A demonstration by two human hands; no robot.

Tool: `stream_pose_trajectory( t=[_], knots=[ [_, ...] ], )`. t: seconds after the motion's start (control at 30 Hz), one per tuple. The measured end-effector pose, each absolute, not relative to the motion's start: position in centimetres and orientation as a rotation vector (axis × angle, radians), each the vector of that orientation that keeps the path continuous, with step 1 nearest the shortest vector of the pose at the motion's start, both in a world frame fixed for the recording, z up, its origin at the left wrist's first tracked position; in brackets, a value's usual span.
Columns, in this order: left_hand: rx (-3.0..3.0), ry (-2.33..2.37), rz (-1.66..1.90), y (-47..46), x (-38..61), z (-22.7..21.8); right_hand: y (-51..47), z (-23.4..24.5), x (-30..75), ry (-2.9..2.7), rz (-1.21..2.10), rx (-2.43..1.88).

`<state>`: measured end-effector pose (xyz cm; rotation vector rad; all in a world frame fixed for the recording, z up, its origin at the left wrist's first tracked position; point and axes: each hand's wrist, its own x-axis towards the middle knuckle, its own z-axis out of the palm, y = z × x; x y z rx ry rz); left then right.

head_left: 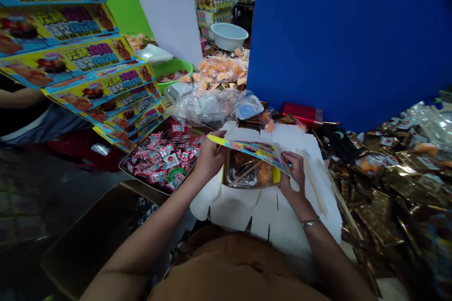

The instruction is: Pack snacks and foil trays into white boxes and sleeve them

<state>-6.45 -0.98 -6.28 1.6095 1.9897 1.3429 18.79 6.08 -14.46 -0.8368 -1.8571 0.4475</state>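
Between my two hands a colourful printed box lid (254, 150) is tilted over an open box. My left hand (211, 157) is closed on the lid's left end. At its right end, my right hand (294, 176) grips the edge, with a bracelet on the wrist. Beneath the lid, a clear plastic tray (243, 179) shows inside the box, with a thin wooden stick (247, 171) across it. An orange piece (264, 173) lies beside the tray. The lid hides the far part of the box, which rests on white cardboard (233, 204) with slit edges.
Red-and-white packets (155, 157) fill a box on the left, below stacked yellow cartons (106, 56). Gold packets (381, 207) are heaped at right. Clear trays (205, 106) and orange wrapped pieces (224, 70) lie ahead, beside a blue panel (339, 33). A co-worker's arm (21, 99) shows far left.
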Motion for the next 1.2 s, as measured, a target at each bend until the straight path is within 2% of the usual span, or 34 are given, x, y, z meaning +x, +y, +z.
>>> stream_pose_trajectory(
  t=[0.43,0.83,0.97,1.2],
  knots=[
    [1.575,1.873,1.27,-1.8,-6.2,-8.0,6.1,-14.0,19.1,-1.909,0.489,-0.795],
    [1.317,1.785,1.092,0.2,-7.8,-4.7,6.4,-14.4,18.7,-1.859,0.44,-0.821],
    [1.357,1.797,1.153,0.2,-7.1,-6.0,6.2,-14.2,18.8,-1.859,0.452,-0.841],
    [1.54,1.858,1.346,-0.8,-6.2,-11.2,5.8,-13.5,19.1,-1.92,0.498,-0.78]
  ],
)
